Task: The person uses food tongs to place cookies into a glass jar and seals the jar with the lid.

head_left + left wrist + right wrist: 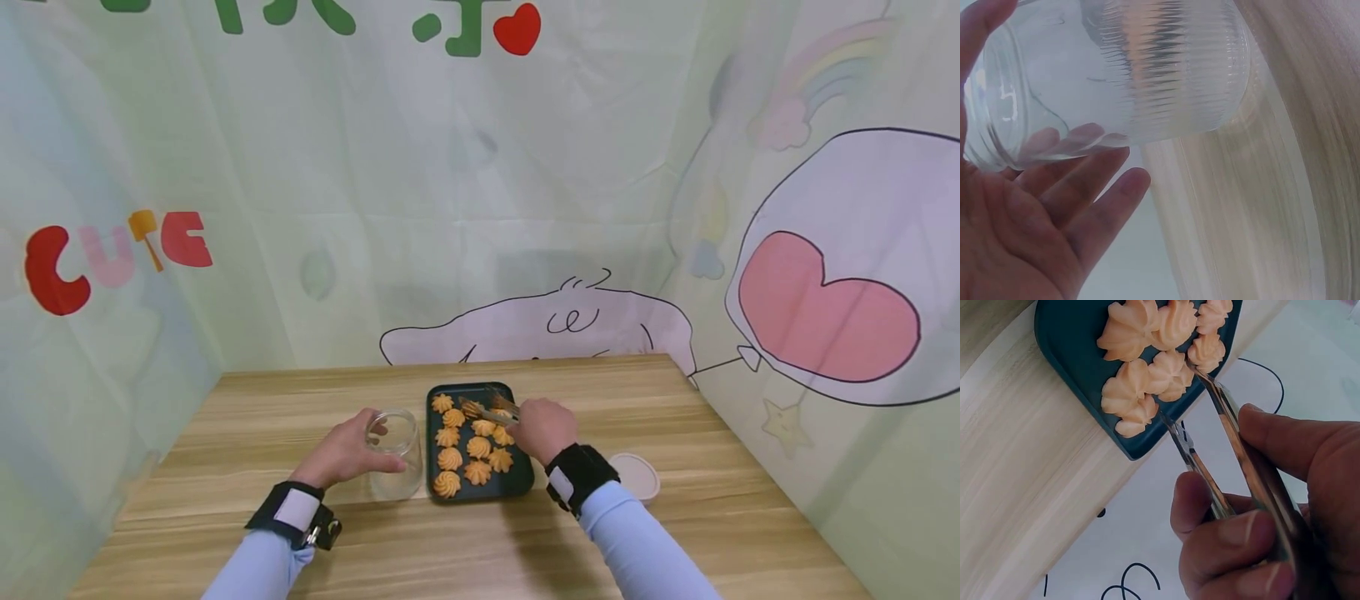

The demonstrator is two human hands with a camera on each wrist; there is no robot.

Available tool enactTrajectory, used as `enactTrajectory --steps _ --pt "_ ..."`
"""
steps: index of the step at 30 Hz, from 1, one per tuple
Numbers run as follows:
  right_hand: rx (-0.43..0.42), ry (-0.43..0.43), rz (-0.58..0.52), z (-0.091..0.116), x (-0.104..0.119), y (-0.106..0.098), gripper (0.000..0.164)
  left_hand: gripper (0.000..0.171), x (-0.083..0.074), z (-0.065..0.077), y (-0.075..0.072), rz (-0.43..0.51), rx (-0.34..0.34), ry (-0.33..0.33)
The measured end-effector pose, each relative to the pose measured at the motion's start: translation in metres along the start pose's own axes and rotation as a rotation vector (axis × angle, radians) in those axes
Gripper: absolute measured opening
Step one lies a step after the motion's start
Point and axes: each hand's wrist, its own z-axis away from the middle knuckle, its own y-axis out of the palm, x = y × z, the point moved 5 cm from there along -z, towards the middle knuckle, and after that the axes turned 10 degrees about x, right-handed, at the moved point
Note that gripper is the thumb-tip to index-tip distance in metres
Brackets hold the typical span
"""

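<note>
My left hand [337, 454] holds a clear glass jar [394, 482] near its mouth, thumb on the near side and fingers round the far side. In the left wrist view the jar [1072, 56] has ribbed glass lower down, and no lid is on it. Metal tongs [1235, 437] are gripped in my right hand [546, 429], thumb on one arm and fingers on the other. Their tips are apart over the far part of a dark green tray [519, 483], close about a cookie [1171, 376]. Several swirled, piped cookies [449, 459] lie in rows on the tray.
A round whitish lid [637, 477] lies on the wooden table [600, 542], right of the tray and partly behind my right wrist. A printed cloth [360, 183] hangs behind the table and along both sides.
</note>
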Motion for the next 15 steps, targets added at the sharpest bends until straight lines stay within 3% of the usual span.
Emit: enactTrajectory --steps 15 --pt "-0.050 -0.017 -0.013 0.0002 0.0043 0.0055 0.031 0.089 0.0036 -0.0006 0.0012 0.027 -0.009 0.012"
